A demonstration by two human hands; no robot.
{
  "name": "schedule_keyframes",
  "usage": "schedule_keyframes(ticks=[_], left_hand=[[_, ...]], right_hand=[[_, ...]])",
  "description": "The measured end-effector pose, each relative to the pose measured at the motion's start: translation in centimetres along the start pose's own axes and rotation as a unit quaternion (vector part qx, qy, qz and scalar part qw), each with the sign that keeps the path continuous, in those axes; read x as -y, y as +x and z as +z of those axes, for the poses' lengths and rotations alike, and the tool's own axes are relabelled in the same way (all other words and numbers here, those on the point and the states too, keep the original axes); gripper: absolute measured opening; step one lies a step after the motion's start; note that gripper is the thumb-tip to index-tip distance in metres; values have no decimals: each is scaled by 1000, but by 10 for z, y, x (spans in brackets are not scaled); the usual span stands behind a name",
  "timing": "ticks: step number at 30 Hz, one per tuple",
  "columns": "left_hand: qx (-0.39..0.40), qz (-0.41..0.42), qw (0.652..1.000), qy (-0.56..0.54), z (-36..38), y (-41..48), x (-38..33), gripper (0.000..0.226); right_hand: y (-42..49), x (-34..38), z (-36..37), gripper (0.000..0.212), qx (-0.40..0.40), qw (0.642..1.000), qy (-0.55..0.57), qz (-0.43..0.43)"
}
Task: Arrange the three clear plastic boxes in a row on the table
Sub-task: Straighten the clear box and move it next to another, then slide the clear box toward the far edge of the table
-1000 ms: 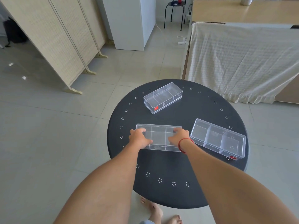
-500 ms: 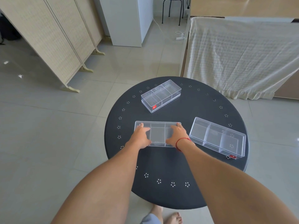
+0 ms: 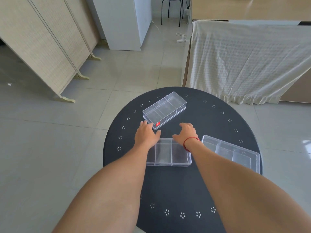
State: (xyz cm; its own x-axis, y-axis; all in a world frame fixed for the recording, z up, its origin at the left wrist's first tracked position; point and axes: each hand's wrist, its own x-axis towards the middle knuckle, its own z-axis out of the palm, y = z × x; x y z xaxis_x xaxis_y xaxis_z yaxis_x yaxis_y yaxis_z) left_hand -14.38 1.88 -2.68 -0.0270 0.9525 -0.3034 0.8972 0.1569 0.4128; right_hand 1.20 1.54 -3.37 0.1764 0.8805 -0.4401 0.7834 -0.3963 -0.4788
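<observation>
A folding screen (image 3: 42,41) stands on the tiled floor at the far left, well apart from the round black table (image 3: 210,118). On the table lie 3 clear plastic boxes, each split into 3 compartments. The left hand (image 3: 146,134) is open with fingers spread, and its fingertips touch the near left corner of the far box (image 3: 165,109), which sits angled at the back of the table with a small red sticker (image 3: 157,124) on its near side. Just behind both wrists lies the middle box (image 3: 168,153), square to the viewer and held by neither hand. The right hand (image 3: 186,132), with a red string (image 3: 190,141) at the wrist, is open too, fingers curled loosely above the bare table between the far box and the middle box, grasping nothing. The right box (image 3: 234,151) lies tilted near the table's right edge, partly hidden by the right forearm. A pale cloth (image 3: 249,61) hangs beyond.
</observation>
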Motion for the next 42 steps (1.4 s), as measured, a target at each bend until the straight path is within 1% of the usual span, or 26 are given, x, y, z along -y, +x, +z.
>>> schedule_keyframes(ticks=[2, 4, 6, 10, 13, 15, 18, 21, 23, 28, 33, 38, 42], left_hand=[[-2, -14, 1000, 5, -1, 16, -3, 54], [6, -34, 999, 11, -1, 34, -3, 60], [9, -67, 998, 3, 0, 51, -5, 70], [6, -146, 988, -49, 2, 81, -13, 99], [1, -164, 985, -53, 6, 99, -17, 105], [9, -167, 984, -61, 8, 110, -20, 105], [21, -180, 978, -101, 3, 123, -22, 107], [31, -178, 976, -117, -1, 130, -20, 105], [41, -179, 974, -131, -1, 130, -18, 102], [66, -182, 963, -188, -1, 125, -18, 99], [78, -183, 958, -207, 1, 112, -14, 92], [42, -224, 946, -231, 4, 95, -17, 77], [17, -217, 936, -278, 1, 80, -17, 75]], right_hand=[[14, 5, -2, 65, 6, 1000, 8, 12], [29, 11, -3, 64, 7, 1000, 16, 25], [44, 16, -4, 61, 6, 999, 31, 43], [74, 26, -6, 58, -3, 994, 77, 74], [94, 33, -10, 54, -29, 989, 120, 82], [103, 35, -13, 57, -40, 986, 130, 96], [112, 34, -17, 65, -59, 981, 142, 119], [118, 29, -18, 73, -71, 978, 152, 125], [119, 25, -19, 76, -60, 976, 160, 136], [114, 21, -18, 76, 5, 969, 160, 189], [101, 11, -19, 78, 7, 969, 135, 207], [86, 1, -25, 82, 19, 967, 140, 211], [75, -1, -33, 84, 24, 964, 174, 200]])
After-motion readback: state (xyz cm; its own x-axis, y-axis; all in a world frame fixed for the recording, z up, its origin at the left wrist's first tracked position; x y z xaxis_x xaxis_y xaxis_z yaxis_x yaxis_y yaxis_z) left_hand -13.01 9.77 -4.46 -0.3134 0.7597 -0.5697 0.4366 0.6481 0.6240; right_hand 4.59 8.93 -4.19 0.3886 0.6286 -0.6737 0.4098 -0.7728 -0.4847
